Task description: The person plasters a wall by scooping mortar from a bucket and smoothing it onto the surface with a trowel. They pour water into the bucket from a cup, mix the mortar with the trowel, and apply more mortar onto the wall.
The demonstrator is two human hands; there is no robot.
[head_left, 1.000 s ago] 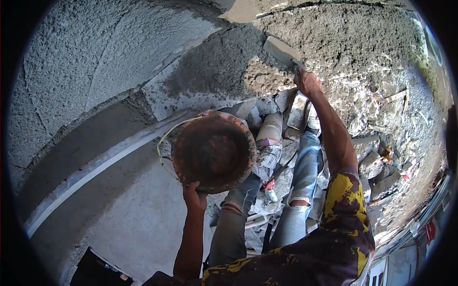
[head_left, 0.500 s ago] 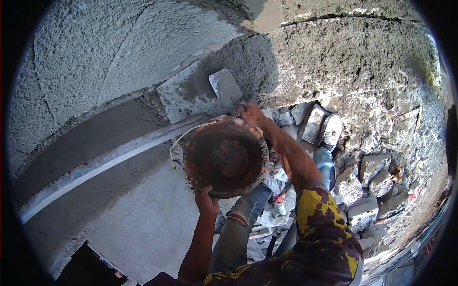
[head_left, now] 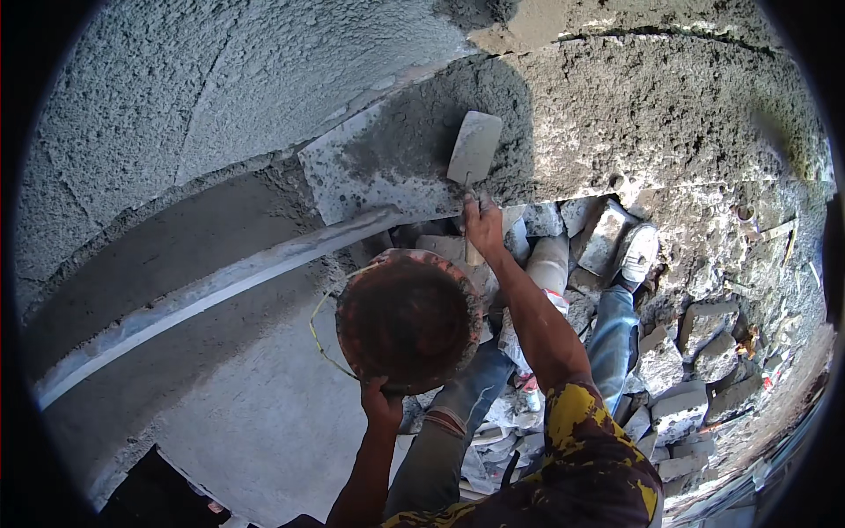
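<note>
My left hand (head_left: pixel 381 403) grips the near rim of a round, mortar-stained bucket (head_left: pixel 458 299). The bucket's inside is dark, so what lies at its bottom is hard to make out. A thin pale-yellow handle (head_left: pixel 314 330) hangs off its left side. In my right hand (head_left: pixel 482 224), just past the bucket's far right edge, is the handle of a trowel (head_left: pixel 475 147). The flat grey blade points away from me, over wet mortar (head_left: pixel 405 132) on a pale board (head_left: pixel 334 189). Whether the blade touches the mortar cannot be told.
A long straight bar (head_left: pixel 176 310) runs along the step at left. Rough mortar wall (head_left: pixel 290 70) rises at far left; a gritty ledge (head_left: pixel 651 110) extends right. Broken blocks (head_left: pixel 682 409) and rubble surround my feet, and one shoe (head_left: pixel 638 251) stands among them.
My right hand has come away from the bucket's far rim. The trowel has swung rightward, its blade now more upright in view. The bucket has shifted slightly nearer and left in my left hand.
</note>
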